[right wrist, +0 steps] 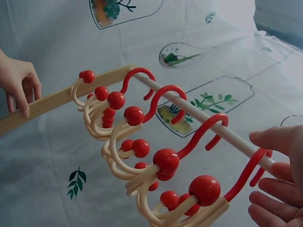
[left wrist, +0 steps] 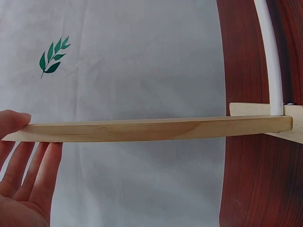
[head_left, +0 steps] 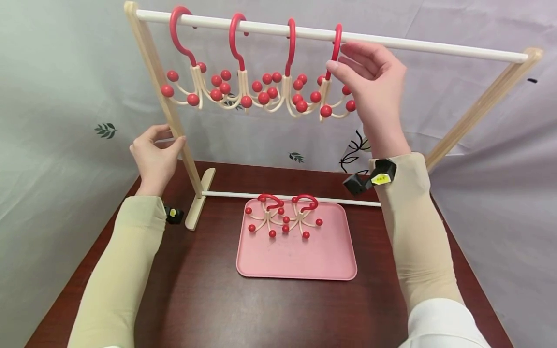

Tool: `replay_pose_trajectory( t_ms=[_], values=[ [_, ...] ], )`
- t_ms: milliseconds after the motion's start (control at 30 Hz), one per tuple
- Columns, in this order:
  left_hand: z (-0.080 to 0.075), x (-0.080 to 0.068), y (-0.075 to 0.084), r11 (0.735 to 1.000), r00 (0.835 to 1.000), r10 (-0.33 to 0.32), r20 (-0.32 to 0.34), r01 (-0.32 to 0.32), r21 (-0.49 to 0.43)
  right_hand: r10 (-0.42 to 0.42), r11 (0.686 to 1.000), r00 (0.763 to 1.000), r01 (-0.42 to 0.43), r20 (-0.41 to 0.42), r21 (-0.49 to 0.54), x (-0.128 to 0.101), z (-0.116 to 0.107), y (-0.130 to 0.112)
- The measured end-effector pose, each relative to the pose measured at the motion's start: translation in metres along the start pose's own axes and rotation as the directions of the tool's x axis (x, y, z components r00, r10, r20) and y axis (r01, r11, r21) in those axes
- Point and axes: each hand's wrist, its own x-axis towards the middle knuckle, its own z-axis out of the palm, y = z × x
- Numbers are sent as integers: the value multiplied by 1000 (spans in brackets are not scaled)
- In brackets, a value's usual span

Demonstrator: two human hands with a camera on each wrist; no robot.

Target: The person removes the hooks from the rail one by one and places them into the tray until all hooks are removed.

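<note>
A: While two spare hooks [head_left: 285, 216] lie on the pink tray [head_left: 296, 261] nearest you, what does your left hand [head_left: 154, 157] hold?
B: Your left hand grips the rack post [head_left: 174, 121]; beyond, your right hand [head_left: 370, 82] pinches the fourth hanger [head_left: 335, 53] on the rail [head_left: 435, 48].

From the head view I lose part of the fourth red-hooked cream hanger with red ball tips [head_left: 331, 94] behind my right hand [head_left: 370, 84], so I cannot tell whether the fingers pinch its hook or only touch it. The right wrist view cuts that hand [right wrist: 279, 179] off at the right and bottom edges. In the left wrist view, my left hand [left wrist: 23, 175] runs off the lower left corner, and the pale wooden upright post [left wrist: 156, 128] covers its thumb [left wrist: 12, 122] partly.
</note>
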Motion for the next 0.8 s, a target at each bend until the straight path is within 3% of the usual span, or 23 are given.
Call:
replay_pose_trajectory(
  t_ms=[167,400,800],
  values=[
    [1,1,-1,1000,1000,0,-5,0,1,-1,1000,1000,1,-6,-28,6,5,8],
    [3,1,-2,1000,1000,7,-2,-7,0,-66,996,997,64,-36,-54,7,5,17],
    [4,2,-2,1000,1000,13,-9,-13,-21,-58,998,995,54,-83,-43,5,3,11]
  ],
)
